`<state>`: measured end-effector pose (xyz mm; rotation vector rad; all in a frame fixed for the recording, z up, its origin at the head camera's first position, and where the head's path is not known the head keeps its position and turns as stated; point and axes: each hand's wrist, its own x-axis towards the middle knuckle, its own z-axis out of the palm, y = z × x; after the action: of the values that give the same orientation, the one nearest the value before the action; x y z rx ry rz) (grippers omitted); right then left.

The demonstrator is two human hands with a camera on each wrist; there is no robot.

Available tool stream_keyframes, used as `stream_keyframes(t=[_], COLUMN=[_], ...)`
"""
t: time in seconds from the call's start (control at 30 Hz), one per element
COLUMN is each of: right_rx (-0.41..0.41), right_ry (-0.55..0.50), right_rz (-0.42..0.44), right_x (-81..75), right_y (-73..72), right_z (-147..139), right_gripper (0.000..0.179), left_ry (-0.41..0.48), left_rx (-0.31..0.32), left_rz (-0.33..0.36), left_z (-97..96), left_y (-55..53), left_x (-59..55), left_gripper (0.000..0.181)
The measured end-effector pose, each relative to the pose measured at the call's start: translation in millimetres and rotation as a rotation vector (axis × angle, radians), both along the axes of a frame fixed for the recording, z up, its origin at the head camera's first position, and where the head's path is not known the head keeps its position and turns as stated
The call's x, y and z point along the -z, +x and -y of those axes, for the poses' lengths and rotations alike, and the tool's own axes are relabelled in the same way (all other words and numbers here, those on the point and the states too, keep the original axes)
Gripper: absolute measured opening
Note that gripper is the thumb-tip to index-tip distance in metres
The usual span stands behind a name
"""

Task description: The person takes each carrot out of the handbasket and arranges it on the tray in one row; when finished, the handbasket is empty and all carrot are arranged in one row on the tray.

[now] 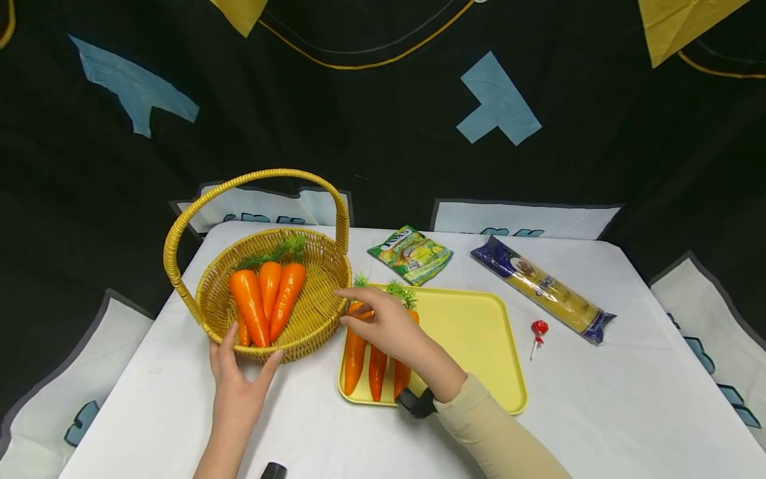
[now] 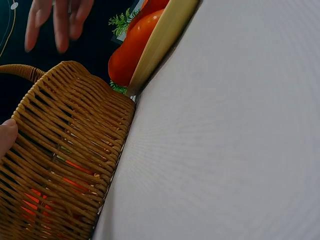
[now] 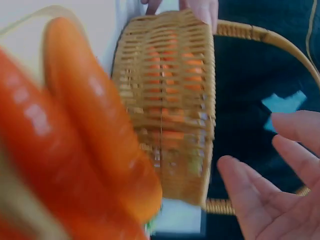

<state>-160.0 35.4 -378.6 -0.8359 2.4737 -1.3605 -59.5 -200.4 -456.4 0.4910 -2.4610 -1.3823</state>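
Observation:
A yellow wicker basket with a tall arched handle holds several orange carrots with green tops. My left hand holds the basket's near rim, its thumb at the rim in the left wrist view. Between basket and tray, my right hand hovers with relaxed, spread fingers and nothing in them; the right wrist view shows its fingers apart from the basket. Beneath it, three carrots lie side by side on the left of a pale yellow tray, their upper parts partly covered by the hand.
A green candy packet lies behind the tray. To the right are a red lollipop and a long pasta pack with blue ends. The white tabletop ends at a dark curtain.

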Motion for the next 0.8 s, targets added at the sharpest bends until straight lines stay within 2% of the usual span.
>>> stream_keyframes(t=[0.17, 0.4, 0.6, 0.8], right_rx=[-0.092, -0.189, -0.216, -0.224], right_ry=[-0.003, 0.078, 0.147, 0.207], right_rz=[-0.052, -0.093, -0.118, -0.115], right_x=[0.0, 3.5, 9.6, 16.1], right_y=[-14.1, -26.9, -30.3, -32.0], right_z=[36, 83, 109, 127], right_gripper=[0.042, 0.043, 0.043, 0.044], left_ry=[-0.007, -0.008, -0.018, -0.015], left_rx=[0.003, 0.016, 0.019, 0.012], left_rz=[-0.007, -0.056, -0.083, -0.064], left_z=[0.1, 0.5, 0.5, 0.7], left_y=[-0.5, -0.1, 0.4, -0.3], left_x=[0.4, 1.2, 1.0, 0.6], left_gripper=[0.095, 0.092, 0.089, 0.089])
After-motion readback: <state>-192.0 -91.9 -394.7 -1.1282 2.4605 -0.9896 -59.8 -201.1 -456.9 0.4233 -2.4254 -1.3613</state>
